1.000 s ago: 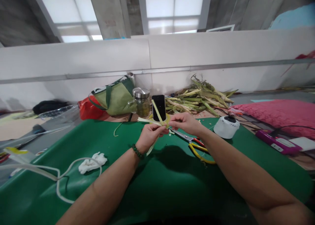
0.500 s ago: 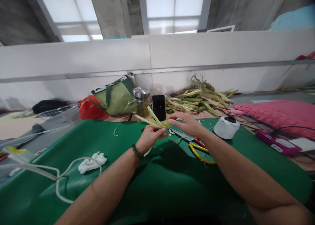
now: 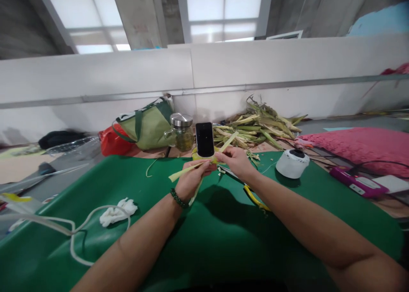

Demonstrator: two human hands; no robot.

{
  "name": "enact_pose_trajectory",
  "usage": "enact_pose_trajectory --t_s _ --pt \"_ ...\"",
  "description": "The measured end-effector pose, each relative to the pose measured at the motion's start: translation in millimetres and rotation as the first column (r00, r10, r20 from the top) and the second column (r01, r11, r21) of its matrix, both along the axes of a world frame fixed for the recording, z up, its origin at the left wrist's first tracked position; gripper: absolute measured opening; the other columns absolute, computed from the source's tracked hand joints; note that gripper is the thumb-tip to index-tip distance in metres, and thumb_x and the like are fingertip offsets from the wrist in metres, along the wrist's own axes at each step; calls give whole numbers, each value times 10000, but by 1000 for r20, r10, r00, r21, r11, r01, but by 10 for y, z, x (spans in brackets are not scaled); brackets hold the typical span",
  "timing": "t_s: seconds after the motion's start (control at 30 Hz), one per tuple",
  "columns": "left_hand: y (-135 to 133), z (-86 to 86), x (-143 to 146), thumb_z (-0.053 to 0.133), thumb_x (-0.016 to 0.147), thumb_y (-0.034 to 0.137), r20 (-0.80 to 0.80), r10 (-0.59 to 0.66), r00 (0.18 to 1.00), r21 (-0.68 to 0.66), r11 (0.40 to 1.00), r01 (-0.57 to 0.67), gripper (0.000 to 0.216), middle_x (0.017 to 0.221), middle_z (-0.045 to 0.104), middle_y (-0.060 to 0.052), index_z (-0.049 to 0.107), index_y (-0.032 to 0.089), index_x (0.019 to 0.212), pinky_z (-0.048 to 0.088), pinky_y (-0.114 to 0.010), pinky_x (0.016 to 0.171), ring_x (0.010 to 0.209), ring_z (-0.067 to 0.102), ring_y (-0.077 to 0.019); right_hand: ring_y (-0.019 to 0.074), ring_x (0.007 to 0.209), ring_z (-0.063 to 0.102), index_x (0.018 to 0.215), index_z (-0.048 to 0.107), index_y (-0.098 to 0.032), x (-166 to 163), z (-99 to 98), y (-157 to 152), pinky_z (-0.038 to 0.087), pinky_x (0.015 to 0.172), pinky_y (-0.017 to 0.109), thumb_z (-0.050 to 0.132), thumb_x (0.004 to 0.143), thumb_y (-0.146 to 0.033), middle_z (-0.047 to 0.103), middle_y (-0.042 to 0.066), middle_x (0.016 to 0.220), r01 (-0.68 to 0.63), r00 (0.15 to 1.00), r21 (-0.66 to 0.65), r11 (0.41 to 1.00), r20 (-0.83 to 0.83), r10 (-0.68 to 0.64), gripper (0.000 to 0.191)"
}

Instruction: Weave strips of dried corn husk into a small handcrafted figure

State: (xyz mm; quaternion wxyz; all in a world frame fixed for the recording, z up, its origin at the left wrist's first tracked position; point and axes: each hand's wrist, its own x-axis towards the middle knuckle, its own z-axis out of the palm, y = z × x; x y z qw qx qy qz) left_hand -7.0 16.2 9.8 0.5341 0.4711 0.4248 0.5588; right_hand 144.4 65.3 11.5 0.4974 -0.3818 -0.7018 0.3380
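Observation:
Both my hands meet above the far middle of the green table cover (image 3: pixel 211 236). My left hand (image 3: pixel 191 180), with a dark bead bracelet at the wrist, is closed on pale yellow-green leaf strips (image 3: pixel 182 172); one strip sticks out to the left and another hangs below the hand. My right hand (image 3: pixel 234 160) pinches the same bundle from the right, where a strip (image 3: pixel 229 141) points up and right. Just behind the hands a black phone (image 3: pixel 205 139) stands upright.
Scissors and yellow-handled pliers (image 3: pixel 254 197) lie under my right forearm. A white spool (image 3: pixel 292 163) sits to the right, a glass jar (image 3: pixel 182 132) and green bag (image 3: pixel 145 125) behind. Leaf stalks (image 3: pixel 258 128) are piled at the wall. White cord and cloth (image 3: pixel 115 212) lie left.
The strips were turned in my hands: the upright strip now points up and right, and another now juts out to the left. Both hands stayed together at the same spot.

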Motion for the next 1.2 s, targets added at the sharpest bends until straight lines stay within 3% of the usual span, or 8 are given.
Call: enact_pose_trajectory --t_s 0.27,0.57,0.73,0.8,0.87,1.0,1.1,1.2 --pt "34 -18 -2 832 541 349 51 -72 996 -95 993 76 306 675 727 -76 736 116 716 512 -319 784 699 681 -187 97 535 414 610 553 -154 -44 7 -15 342 519 238 577 710 -417 492 -21 565 -73 997 3 997 36 73 282" --pt "97 -71 -27 846 512 327 107 1 994 -98 995 9 310 662 719 -55 723 116 703 513 -256 712 670 666 -145 138 624 511 723 603 -134 -62 -66 27 402 606 271 582 710 -455 586 27 673 -144 988 -78 987 -67 139 323" --pt "80 -54 -9 808 557 272 40 59 997 -75 996 -56 222 654 715 -57 717 127 700 499 -244 667 691 665 -156 112 551 421 556 500 -170 14 39 -57 312 548 250 508 823 -428 493 -5 562 39 941 237 971 318 -115 372" --pt "63 -51 0 780 585 273 -31 59 998 -38 997 -60 204 698 724 -75 726 123 712 498 -253 675 731 665 -174 104 521 381 511 478 -173 43 74 -122 283 537 251 483 860 -420 460 -11 522 56 908 365 929 370 -200 428" --pt "51 -58 9 759 592 269 -88 44 995 -11 999 -45 186 711 723 -81 730 120 700 496 -261 659 728 657 -185 104 527 410 600 568 -169 43 75 -174 293 542 242 480 878 -397 511 -4 555 -3 916 417 909 365 -165 371" --pt "42 -87 35 726 563 195 -222 30 975 88 996 -10 74 553 652 -19 687 135 548 448 -244 559 584 579 -150 111 546 477 928 665 -188 -26 9 -201 316 547 222 610 814 -348 576 -17 587 -98 906 329 939 420 -52 204" --pt "22 -96 73 713 568 180 -311 12 950 114 993 25 127 447 565 16 641 144 470 388 -232 501 504 508 -120 98 504 450 806 679 -186 -58 0 -179 305 517 215 637 786 -311 549 -33 533 -132 903 218 967 429 27 134" --pt "4 -87 100 729 607 263 -270 -54 961 -1 998 56 138 544 646 -20 691 137 568 411 -238 535 563 576 -145 92 472 454 746 643 -166 -10 78 -137 327 484 212 593 797 -328 544 -34 518 -241 933 66 968 292 212 177"
